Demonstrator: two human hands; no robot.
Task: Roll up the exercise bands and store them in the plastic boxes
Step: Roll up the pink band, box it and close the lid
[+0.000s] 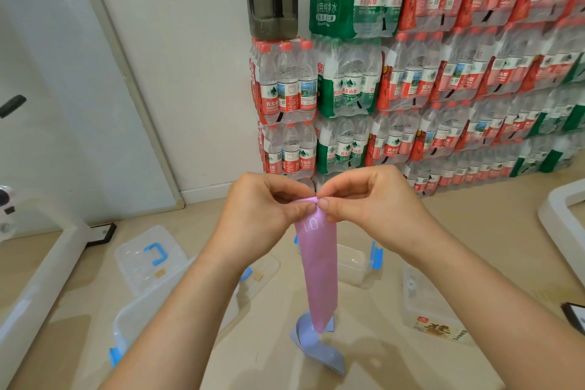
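Above the floor, pink band (318, 266): hangs straight down, top edge folded over, white print near the top.
Left hand (262, 209): thumb and forefinger pinched on the band's top edge.
Right hand (367, 199): pinching the same edge, thumbs touching.
Blue band (313, 342): crumpled on the floor beneath the pink one's lower end.
Plastic boxes: open one (354, 263) behind the band; lid (148, 256) with blue handle left.
Backdrop: stacked water bottle packs (411, 89).
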